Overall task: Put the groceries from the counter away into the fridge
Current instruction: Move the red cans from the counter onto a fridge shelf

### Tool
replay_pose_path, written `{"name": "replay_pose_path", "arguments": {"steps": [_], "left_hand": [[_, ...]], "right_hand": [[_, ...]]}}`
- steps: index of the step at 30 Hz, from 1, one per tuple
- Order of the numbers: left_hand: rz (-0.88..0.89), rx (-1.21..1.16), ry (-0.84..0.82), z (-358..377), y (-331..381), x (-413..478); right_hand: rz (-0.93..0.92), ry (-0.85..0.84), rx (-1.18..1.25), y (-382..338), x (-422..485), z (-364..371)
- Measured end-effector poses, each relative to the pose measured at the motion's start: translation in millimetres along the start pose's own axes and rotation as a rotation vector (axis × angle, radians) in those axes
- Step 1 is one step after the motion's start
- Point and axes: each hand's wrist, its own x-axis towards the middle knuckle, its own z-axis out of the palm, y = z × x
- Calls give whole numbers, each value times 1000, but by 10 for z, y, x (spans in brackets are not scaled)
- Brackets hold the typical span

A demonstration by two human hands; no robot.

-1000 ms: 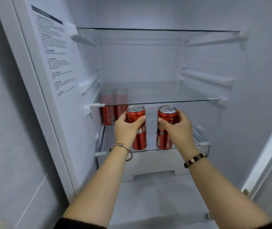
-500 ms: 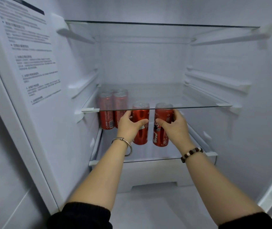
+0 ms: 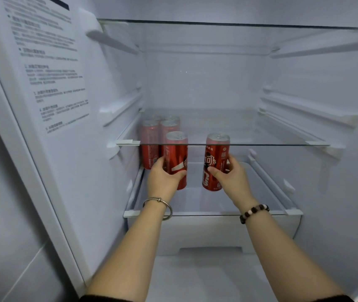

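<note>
A printed label of small grey text, with a dark bar at its top, sits flat on the left inner wall of the fridge; the print is too small to read. Left of it stands a grey wall with 1 pale seam slanting across. A thin silver metal bangle circles the left wrist, and a bracelet of dark brown and pale round beads circles the right. 2 black sleeve cuffs show at the bottom edge.

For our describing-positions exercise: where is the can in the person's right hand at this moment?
In the head view the right can is upright over the middle of the lower glass shelf, apart from the left can on its left.
</note>
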Motion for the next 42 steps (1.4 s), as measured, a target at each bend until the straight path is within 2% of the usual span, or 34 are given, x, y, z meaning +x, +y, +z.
{"name": "replay_pose_path", "arguments": {"steps": [11,17,27,34,37,42], "left_hand": [[-103,38,278,-120,-200,214],[-123,0,332,-112,-207,291],[-210,-126,253,-171,-235,143],[-367,-482,225,-225,-193,-4],[-397,-508,146,-211,-192,28],[-395,-525,117,-183,-252,50]], "right_hand": [[-21,-46,-49,-42,46,338],[-26,-47,-64,-27,42,388],[-19,-55,-64,-10,51,373],[8,-59,-63,-12,100,518],[2,-106,-101,-51,157,646],[-9,-141,-175,-113,247,825]]}}
